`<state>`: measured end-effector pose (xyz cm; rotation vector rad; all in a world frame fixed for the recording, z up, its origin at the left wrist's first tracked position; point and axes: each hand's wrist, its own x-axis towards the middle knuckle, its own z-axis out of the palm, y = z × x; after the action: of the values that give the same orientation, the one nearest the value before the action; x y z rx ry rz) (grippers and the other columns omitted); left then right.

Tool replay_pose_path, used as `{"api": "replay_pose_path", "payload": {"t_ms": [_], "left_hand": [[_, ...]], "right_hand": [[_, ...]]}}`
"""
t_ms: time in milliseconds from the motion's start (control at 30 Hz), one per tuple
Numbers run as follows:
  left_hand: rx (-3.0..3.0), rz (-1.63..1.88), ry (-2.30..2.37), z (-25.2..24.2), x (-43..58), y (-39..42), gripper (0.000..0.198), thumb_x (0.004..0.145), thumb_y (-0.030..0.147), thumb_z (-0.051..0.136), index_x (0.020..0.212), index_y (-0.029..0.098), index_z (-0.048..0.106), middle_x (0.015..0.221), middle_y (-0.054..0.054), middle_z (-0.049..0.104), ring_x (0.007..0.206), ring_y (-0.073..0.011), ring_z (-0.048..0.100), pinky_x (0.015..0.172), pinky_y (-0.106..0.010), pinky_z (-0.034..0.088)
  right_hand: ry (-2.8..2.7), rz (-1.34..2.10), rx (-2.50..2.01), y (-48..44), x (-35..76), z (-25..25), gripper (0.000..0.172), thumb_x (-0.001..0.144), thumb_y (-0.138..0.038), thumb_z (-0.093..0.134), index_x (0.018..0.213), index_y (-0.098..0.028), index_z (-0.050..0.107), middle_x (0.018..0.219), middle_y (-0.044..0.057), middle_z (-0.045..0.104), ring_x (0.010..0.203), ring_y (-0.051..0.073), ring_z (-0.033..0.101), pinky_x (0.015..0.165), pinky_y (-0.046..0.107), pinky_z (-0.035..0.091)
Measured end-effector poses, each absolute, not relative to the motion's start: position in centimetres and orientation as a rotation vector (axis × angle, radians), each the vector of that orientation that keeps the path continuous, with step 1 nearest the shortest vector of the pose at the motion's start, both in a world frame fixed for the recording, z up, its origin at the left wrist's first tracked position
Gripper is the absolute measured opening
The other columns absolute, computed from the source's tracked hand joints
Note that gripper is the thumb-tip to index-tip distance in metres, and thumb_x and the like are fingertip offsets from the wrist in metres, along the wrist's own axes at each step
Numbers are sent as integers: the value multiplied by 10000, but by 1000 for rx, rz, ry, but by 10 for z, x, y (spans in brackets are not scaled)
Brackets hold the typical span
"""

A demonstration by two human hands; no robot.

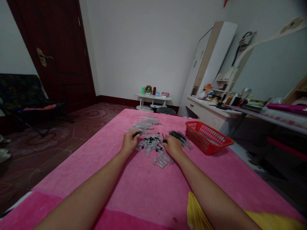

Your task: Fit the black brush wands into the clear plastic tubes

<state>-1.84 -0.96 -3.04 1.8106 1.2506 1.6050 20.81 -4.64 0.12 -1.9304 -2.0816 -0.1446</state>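
My left hand (129,141) is at the left edge of the loose pen parts, thumb and fingers pinched together by something dark and too small to name. Across from it, my right hand (173,146) has its fingers curled closed, with a small dark piece at the fingertips that I cannot make out. Between them lies a heap of clear pen caps (149,144) mixed with small black pieces (158,149). Long translucent pen barrels (146,123) are piled beyond my left hand. Thin dark pen refills (180,136) lie just behind my right hand. More clear caps (161,160) sit closer to me.
A red plastic basket (208,138) holding some thin pieces stands right of the refills. Pink cloth (144,191) covers the table, and yellow fabric (197,212) lies by my right forearm. A vanity (206,110) is at the right, a folding chair (31,95) at the left.
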Motion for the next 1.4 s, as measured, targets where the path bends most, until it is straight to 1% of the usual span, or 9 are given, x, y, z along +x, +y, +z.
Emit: {"api": "replay_pose_path", "payload": {"t_ms": [167,367,500,567,733,933,1033,1167,1400], "left_hand": [[2059,1530,1212,-33,-17,-13,246,770,123,517,939,173,688,947,-64,686,901,-181,621,823,-311,494],[2291,1432,1181,-28,-15,-21,258,781,83,513,948,182,683,914,-55,672,895,-178,598,816,-301,470],[2376,1381,1179,-24,-13,-27,262,790,80,510,967,174,680,909,-62,665,882,-179,586,801,-299,457],[2391,1369,1169,-24,-12,-29,267,795,75,503,969,174,679,892,-59,659,869,-178,579,783,-294,453],[2397,1361,1153,-24,-11,-29,271,790,61,507,961,178,681,875,-54,650,854,-179,570,760,-289,446],[2424,1350,1161,-23,-11,-30,272,792,56,504,962,182,675,884,-54,653,862,-182,570,769,-294,444],[2454,1327,1166,-22,-10,-31,267,789,62,515,970,183,672,890,-54,650,865,-184,568,768,-296,442],[2490,1307,1158,-21,-10,-33,259,806,90,515,991,188,667,902,-59,646,869,-187,564,765,-301,441],[2532,1267,1174,-20,-10,-36,273,808,92,507,1007,186,670,895,-62,642,872,-196,559,763,-306,439]], "right_hand": [[-2009,-131,-1853,-50,213,1,190,787,-272,607,935,-198,700,972,84,691,925,209,630,751,251,422],[-1795,201,-1525,-56,211,3,215,782,-190,524,914,-169,692,876,68,719,829,199,658,730,267,471],[-1539,683,-1368,-57,202,-1,186,765,-221,500,825,-154,662,732,61,707,639,197,667,578,287,511],[-1414,826,-1321,-56,200,-3,168,745,-266,529,805,-154,639,665,49,689,541,191,644,496,283,498],[-1504,589,-1247,-55,199,-3,143,658,-294,642,674,-152,645,611,35,648,576,176,606,520,263,467],[-1308,984,-1122,-60,192,0,199,622,-280,661,773,-161,612,609,15,642,546,172,613,510,270,479],[-1312,1007,-1083,-63,188,2,224,613,-263,666,806,-156,625,638,12,647,572,166,623,543,274,495],[-1397,906,-1097,-61,188,1,221,631,-250,638,827,-148,649,705,31,670,593,166,624,557,281,497],[-1534,651,-1136,-61,187,1,211,650,-202,588,832,-139,674,805,69,702,699,184,640,651,295,506]]}}
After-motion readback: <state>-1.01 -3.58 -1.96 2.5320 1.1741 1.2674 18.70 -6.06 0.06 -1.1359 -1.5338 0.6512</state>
